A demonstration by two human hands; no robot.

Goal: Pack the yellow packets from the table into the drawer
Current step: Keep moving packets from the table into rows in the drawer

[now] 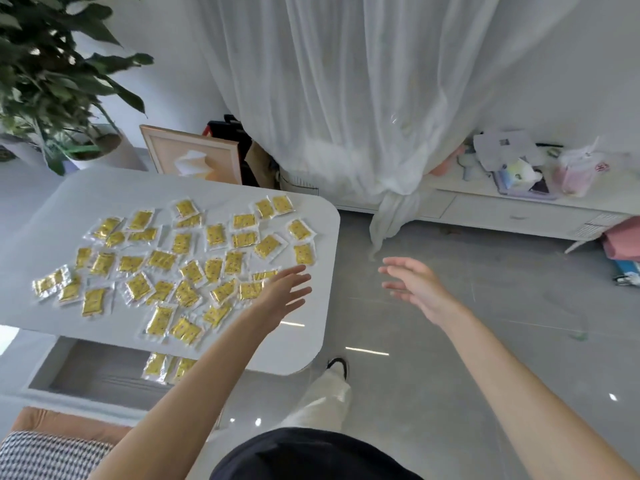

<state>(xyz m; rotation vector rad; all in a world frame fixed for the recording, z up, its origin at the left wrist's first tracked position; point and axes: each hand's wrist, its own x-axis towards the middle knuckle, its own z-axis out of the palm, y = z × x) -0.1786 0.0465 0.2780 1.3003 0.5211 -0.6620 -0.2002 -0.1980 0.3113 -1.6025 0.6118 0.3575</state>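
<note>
Finding: the yellow packets point(187, 292) lie scattered flat across the white table point(104, 188). The spread's long axis runs roughly from 9 o'clock to 3 o'clock in the head view. A few more packets point(166, 367) already lie in the open drawer point(86, 372), which stands out below the table's near edge.

Left hand point(284, 292): released, fingers straight and spread, holding nothing. It hovers at the 3 o'clock end of the spread. The bulk of the packets lies from it toward 9 and 10 o'clock, and the nearest packet point(251, 289) is just beside its wrist. Whether the palm touches any packet cannot be told, as the frame is slightly blurred there.

Right hand point(412, 289): released, fingers loosely extended, holding nothing. It is off the table over the grey floor, well apart from the packets, which lie at its 9 o'clock.

Assessment: the left hand is clearly the nearer. The drawer lies at about 7 o'clock from it, so a gathered packet would travel down and toward the person.
</note>
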